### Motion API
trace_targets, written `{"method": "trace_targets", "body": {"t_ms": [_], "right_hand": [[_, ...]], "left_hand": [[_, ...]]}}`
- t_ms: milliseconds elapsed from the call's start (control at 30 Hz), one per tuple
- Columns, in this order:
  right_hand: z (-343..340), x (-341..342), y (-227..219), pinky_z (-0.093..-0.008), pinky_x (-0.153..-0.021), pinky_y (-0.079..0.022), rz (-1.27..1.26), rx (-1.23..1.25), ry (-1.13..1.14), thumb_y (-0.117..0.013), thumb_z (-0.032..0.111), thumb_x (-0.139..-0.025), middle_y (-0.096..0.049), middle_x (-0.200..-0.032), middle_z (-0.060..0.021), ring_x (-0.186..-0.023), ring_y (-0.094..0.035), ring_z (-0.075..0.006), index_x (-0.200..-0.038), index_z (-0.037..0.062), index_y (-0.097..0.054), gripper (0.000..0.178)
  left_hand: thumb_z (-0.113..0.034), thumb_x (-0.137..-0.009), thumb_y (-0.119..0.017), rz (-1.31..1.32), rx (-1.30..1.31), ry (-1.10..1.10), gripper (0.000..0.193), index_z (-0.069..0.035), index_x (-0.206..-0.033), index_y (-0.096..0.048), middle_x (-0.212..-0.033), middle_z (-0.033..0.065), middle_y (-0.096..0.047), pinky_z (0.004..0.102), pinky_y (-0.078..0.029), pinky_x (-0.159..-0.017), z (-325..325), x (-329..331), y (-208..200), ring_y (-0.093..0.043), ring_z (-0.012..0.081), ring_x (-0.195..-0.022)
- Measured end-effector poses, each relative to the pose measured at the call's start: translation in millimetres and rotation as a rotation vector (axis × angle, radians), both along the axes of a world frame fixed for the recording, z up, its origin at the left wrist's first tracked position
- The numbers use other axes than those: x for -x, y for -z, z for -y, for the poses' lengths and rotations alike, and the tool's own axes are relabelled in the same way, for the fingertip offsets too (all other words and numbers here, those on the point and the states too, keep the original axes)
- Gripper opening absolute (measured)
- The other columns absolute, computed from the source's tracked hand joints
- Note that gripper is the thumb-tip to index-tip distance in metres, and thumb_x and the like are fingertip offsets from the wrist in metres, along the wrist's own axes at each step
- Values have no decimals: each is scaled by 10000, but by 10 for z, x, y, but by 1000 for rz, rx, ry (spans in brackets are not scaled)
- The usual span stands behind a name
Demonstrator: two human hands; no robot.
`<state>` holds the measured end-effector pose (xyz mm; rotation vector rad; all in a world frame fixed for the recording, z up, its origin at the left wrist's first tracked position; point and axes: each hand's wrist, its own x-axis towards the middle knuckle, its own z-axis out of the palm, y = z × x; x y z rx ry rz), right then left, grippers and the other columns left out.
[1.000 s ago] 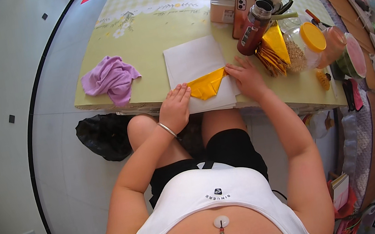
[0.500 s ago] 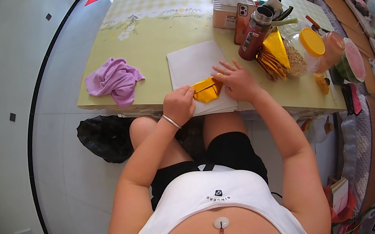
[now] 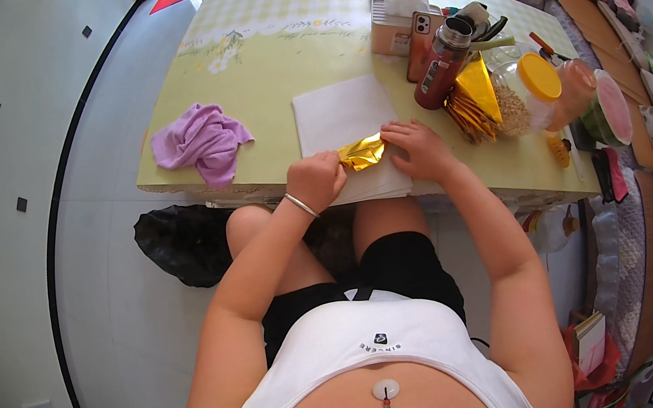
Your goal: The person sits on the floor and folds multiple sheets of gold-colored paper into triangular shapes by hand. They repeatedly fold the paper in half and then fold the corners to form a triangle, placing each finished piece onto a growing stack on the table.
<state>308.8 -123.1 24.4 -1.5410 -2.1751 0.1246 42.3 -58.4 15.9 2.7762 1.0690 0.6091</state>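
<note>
While the left hand [image 3: 316, 180] grasps one end of the gold foil [image 3: 362, 153] over white paper [image 3: 338, 113] on the table [image 3: 270, 83], the right hand [image 3: 422, 149] touches the other end, its grip unclear.

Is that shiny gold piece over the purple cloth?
No, the gold piece is over the white paper, and the purple cloth lies apart, farther left on the table.

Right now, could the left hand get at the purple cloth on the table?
Probably yes, if it let go of the gold foil: the purple cloth lies to the left hand's left, with only bare table visible between them. The grip on the foil seems the main hindrance.
</note>
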Motion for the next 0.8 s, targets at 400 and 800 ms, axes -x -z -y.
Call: {"method": "trace_targets", "body": {"t_ms": [400, 800], "right_hand": [[-323, 145, 354, -269, -632, -521, -1076, 69, 337, -713, 55, -895, -678, -808, -26, -724, -679, -139, -958, 23, -672, 81], [-204, 371, 278, -229, -621, -552, -1435, 145, 332, -681, 78, -950, -698, -848, -47, -684, -697, -122, -1043, -8, -692, 127]], "left_hand": [[-42, -878, -712, 789, 476, -199, 155, -27, -1023, -661, -821, 100, -738, 272, -543, -613, -276, 142, 299, -734, 183, -716], [-5, -910, -691, 1190, 1040, -296, 118, 12, -1019, -651, -824, 81, -712, 245, -560, -610, -393, 205, 211, -713, 158, -682]]}}
